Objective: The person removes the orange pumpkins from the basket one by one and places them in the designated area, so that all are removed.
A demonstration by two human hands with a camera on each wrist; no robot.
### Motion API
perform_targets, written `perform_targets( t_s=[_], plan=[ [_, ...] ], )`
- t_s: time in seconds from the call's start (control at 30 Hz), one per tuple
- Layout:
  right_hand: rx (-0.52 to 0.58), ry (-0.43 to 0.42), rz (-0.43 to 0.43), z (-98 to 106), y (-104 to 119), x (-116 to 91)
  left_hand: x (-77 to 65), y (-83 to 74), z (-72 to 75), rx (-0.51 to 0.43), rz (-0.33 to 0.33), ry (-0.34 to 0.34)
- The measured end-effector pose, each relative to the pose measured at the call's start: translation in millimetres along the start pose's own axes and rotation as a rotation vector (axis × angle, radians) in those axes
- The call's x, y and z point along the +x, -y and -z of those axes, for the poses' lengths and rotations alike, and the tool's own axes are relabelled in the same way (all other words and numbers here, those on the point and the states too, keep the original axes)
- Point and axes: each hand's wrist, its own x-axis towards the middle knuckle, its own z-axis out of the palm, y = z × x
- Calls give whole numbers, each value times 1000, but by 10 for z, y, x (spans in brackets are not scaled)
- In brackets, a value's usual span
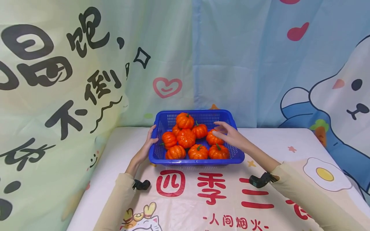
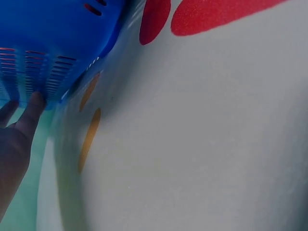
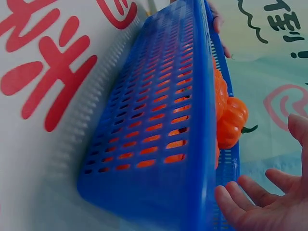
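A blue plastic basket (image 1: pixel 196 162) with slotted walls holds several small orange pumpkins (image 1: pixel 186 138) with green stems. At its left side, my left hand (image 1: pixel 146 144) holds the rim, the thumb lying over the edge. The left wrist view shows two fingers (image 2: pixel 32 113) against the slotted blue wall (image 2: pixel 36 62). My right hand (image 1: pixel 231 137) hovers over the basket's right side, above a pumpkin (image 1: pixel 212 138) that it partly covers. In the right wrist view its fingers (image 3: pixel 255 192) are spread and loosely bent, with nothing between them.
The basket stands toward the back of a table covered by a printed cloth (image 1: pixel 185 208) with red characters. A printed curtain (image 1: pixel 225 73) hangs right behind, and another (image 1: pixel 57 128) along the left. Dark wrist cameras (image 1: pixel 260 180) sit on both forearms.
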Motion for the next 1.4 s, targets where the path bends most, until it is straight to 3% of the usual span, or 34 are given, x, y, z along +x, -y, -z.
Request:
perform_targets(
  t_s=[0.2,0.63,1.03,1.4],
  plan=[
    [4,16,-29,-34,104,221,12,19,4,9,0,-4],
    [-97,53,-25,-154,318,650,2,31,-1,9,4,-8],
    [-90,117,-134,-323,554,1050,6,40,-8,19,-1,-16],
    [-102,59,-150,-502,569,1212,16,27,-29,-9,-6,-28]
  ],
)
